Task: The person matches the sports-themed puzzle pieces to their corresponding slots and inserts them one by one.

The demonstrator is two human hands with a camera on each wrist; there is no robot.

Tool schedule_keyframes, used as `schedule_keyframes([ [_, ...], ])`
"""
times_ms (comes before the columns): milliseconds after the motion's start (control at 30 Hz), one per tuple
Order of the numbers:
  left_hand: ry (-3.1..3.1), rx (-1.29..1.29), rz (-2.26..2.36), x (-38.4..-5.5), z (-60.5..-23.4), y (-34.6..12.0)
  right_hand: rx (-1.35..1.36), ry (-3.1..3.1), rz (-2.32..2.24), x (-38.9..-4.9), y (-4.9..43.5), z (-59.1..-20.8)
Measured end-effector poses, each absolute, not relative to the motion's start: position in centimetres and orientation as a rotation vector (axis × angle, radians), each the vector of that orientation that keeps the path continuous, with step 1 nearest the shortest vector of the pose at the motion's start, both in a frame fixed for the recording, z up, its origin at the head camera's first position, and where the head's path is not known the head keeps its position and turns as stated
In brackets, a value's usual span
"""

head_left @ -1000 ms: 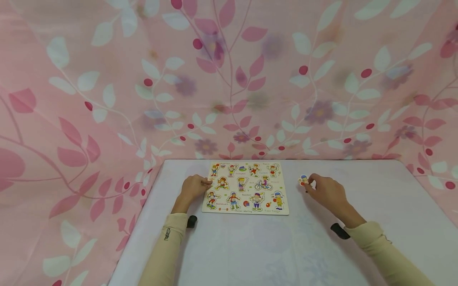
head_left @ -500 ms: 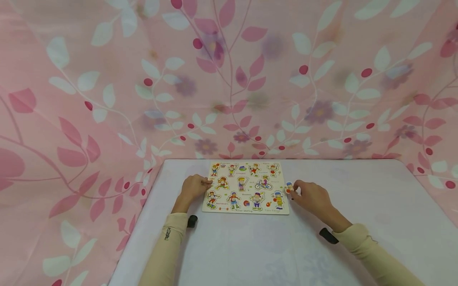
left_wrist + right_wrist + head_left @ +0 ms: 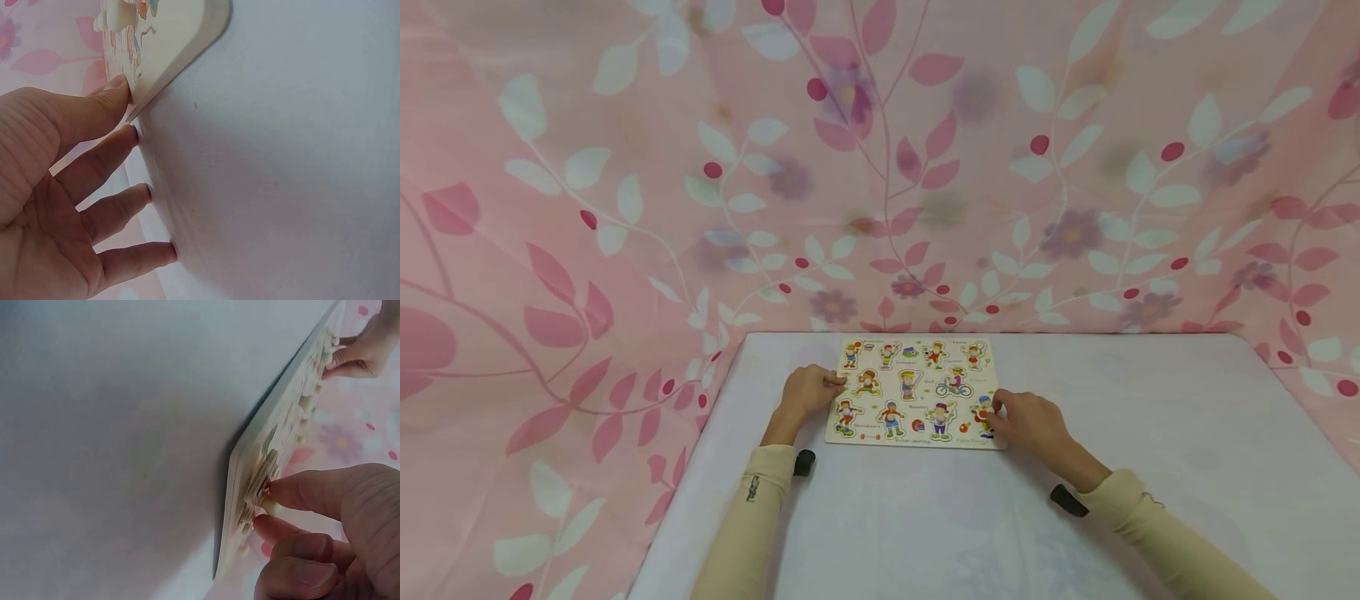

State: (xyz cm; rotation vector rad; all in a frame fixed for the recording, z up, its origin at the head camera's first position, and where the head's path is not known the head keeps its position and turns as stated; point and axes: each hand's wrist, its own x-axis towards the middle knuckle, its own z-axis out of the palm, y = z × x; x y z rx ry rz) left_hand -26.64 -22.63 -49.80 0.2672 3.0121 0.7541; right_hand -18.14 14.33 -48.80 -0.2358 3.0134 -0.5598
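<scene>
A pale wooden peg puzzle board [image 3: 951,444] with several cartoon sport figures lies on the table. My left hand [image 3: 808,390] is at its left edge. In the left wrist view, the thumb rests on the board's rim and the index fingertip meets the edge below it; the other fingertips touch the table. Over the board's lower right corner, my right hand [image 3: 1033,421] pinches a puzzle piece [image 3: 261,478] by its knob between thumb and index finger. The right wrist view has this piece tilted just above the board, beside or over another piece; whether they touch, I cannot tell.
White cloth covers the table [image 3: 887,517], and a pink floral curtain [image 3: 880,208] hangs behind and to the left. A dark strap piece sits under each wrist. Knobs stick up from the board's other pieces.
My right hand has carried the puzzle piece leftward, from the table right of the board to over the board's lower right corner. The left hand has stayed at the left edge.
</scene>
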Motion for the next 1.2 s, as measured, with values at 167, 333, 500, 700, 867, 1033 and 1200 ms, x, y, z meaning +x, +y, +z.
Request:
schedule_keyframes([
  [167, 3.006, 0.267, 0.746, -26.6, -49.6, -22.5, -0.262, 3.029, -0.531, -17.9, 13.9, -49.1],
  [333, 3.004, 0.266, 0.746, -26.6, -49.4, -22.5, -0.287, 3.049, -0.512, -17.9, 13.7, -49.1],
  [500, 3.003, 0.276, 0.746, -26.7, -49.5, -22.4, -0.277, 3.044, -0.481, -18.0, 13.8, -49.1],
  [700, 3.003, 0.279, 0.758, -26.6, -49.8, -22.2, -0.273, 3.044, -0.463, -18.0, 13.9, -49.2],
  [867, 3.007, 0.288, 0.758, -26.6, -49.7, -22.0, -0.257, 3.04, -0.467, -17.9, 13.9, -49.5],
  [1033, 3.004, 0.274, 0.753, -26.7, -49.9, -22.2, -0.253, 3.042, -0.497, -17.8, 14.1, -49.2],
  [1200, 3.004, 0.266, 0.726, -26.4, -50.4, -22.5, -0.256, 3.074, -0.565, -17.7, 15.0, -48.7],
])
